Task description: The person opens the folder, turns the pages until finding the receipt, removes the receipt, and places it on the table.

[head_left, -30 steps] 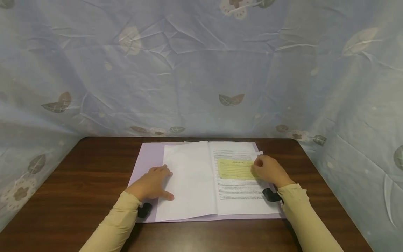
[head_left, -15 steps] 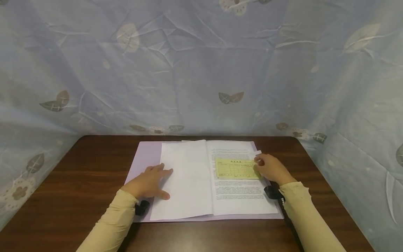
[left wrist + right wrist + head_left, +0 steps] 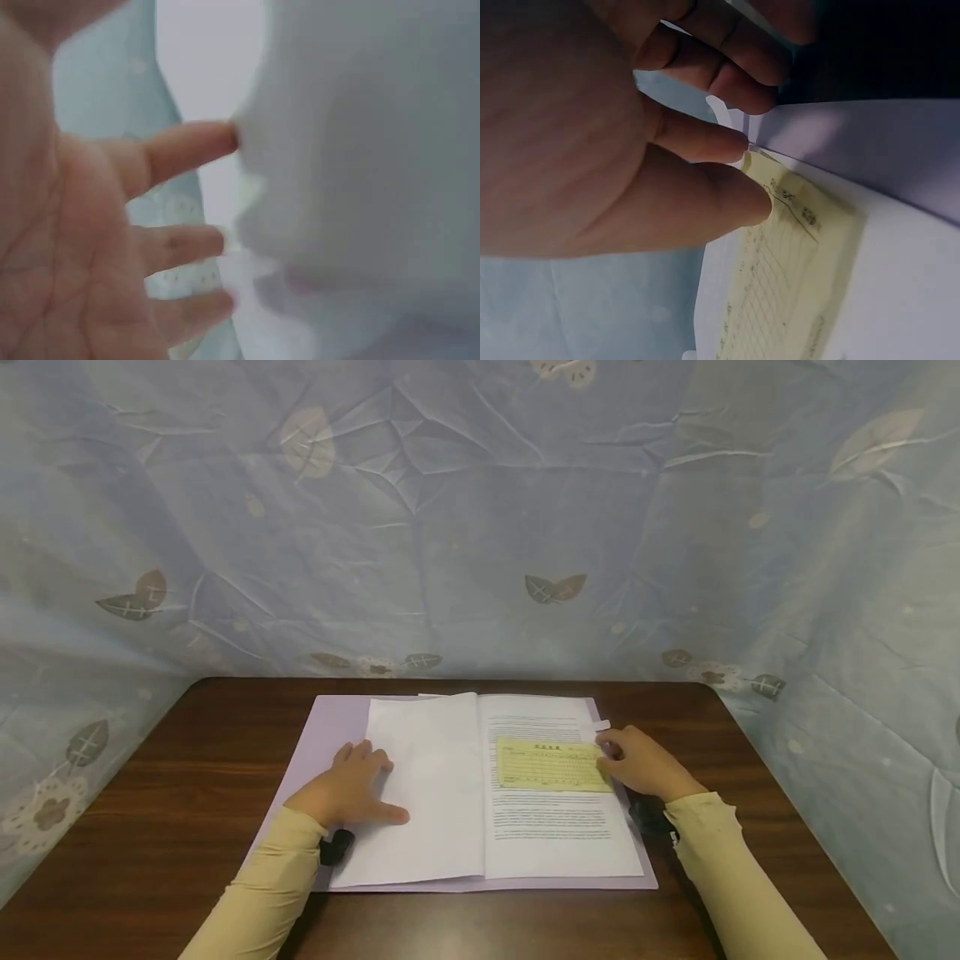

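An open lilac folder (image 3: 337, 718) lies on the dark wooden table. In it are a blank white sheet (image 3: 435, 802) on the left and a printed page (image 3: 555, 856) on the right. A yellow printed slip (image 3: 551, 766) lies across the printed page. My left hand (image 3: 352, 785) rests with spread fingers at the left part of the blank sheet. My right hand (image 3: 645, 762) pinches the slip's right edge. In the right wrist view, the thumb (image 3: 739, 195) lies on the slip and the index finger is at its edge.
A small white tab (image 3: 602, 725) sticks out at the folder's right edge. Bare table (image 3: 172, 793) lies to the left. A patterned cloth (image 3: 480, 527) hangs behind the table and on both sides. A black wrist camera (image 3: 336, 847) sits under the left wrist.
The folder, its pages and the yellow slip have shifted left in the head view. My left hand has moved slightly left; my right hand stays nearly in place at the slip's right edge.
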{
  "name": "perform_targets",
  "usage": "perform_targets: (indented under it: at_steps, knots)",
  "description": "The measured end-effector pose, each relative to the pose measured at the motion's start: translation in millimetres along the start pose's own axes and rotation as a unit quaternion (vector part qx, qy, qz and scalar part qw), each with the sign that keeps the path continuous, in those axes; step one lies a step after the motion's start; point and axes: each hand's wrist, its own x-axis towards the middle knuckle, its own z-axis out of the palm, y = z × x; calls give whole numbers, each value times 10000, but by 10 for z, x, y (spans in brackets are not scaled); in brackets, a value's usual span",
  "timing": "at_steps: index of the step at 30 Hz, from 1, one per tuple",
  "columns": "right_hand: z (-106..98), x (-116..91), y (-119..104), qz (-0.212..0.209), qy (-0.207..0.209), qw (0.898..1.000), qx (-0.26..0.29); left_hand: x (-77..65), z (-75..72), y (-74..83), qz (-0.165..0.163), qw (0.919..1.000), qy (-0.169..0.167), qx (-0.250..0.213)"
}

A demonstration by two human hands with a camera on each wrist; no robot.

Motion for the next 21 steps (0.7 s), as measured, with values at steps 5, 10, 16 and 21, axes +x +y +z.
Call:
perform_targets:
  at_steps: [5,10,16,21]
  knots:
    - [17,0,-3,-29,-13,9999,-141,36,60,63,-135,9997,193,-21]
    - [9,23,-28,19,-28,9995,-306,58,39,63,-97,9999,37,138]
    - [32,45,-49,74,-129,9997,-176,29,-15,32,-69,9997,-191,151]
    - [85,39,-63,133,-241,9996,46,6,-23,20,-66,9995,-269,174]
